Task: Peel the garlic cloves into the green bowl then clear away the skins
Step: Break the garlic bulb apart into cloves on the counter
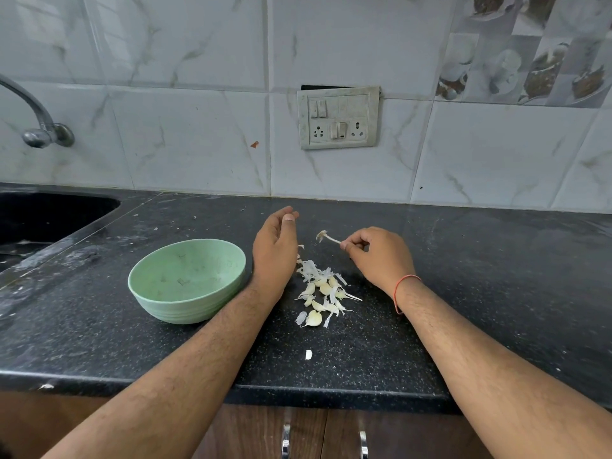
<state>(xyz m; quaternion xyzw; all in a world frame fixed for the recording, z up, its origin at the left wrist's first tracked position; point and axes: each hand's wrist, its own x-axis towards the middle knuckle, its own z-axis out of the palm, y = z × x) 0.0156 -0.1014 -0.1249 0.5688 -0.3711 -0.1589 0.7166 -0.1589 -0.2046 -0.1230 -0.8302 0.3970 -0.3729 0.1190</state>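
**A:** What do you see from the head camera?

**B:** I see a black counter (463, 293). The green bowl (187, 281) sits on it, on the left. I see no cloves inside it, only a few tiny bits.

**A:** Where is the garlic?

**B:** The garlic cloves (319, 298) lie in a small heap on the counter, between my two arms. They are just right of the bowl. White skins (313, 268) are mixed in with them. One small white bit (308, 354) lies alone, nearer the front edge.

**A:** What is the right hand doing?

**B:** My right hand (377, 256) is above the counter, past the heap. Its grip is tight: the finger and thumb tips pinch a thin garlic stem (328, 238). The stem sticks out to the left. A red thread (402, 291) is tied round that wrist.

**A:** And the left one?

**B:** My left hand (275, 250) is beside the bowl, with its side toward the counter. Its grip is loose, fingers softly bent, and I see nothing in it.

**A:** Anything else?

**B:** A sink (43, 217) and a tap (36, 120) are far left. A switch plate (338, 118) is on the tiled wall.
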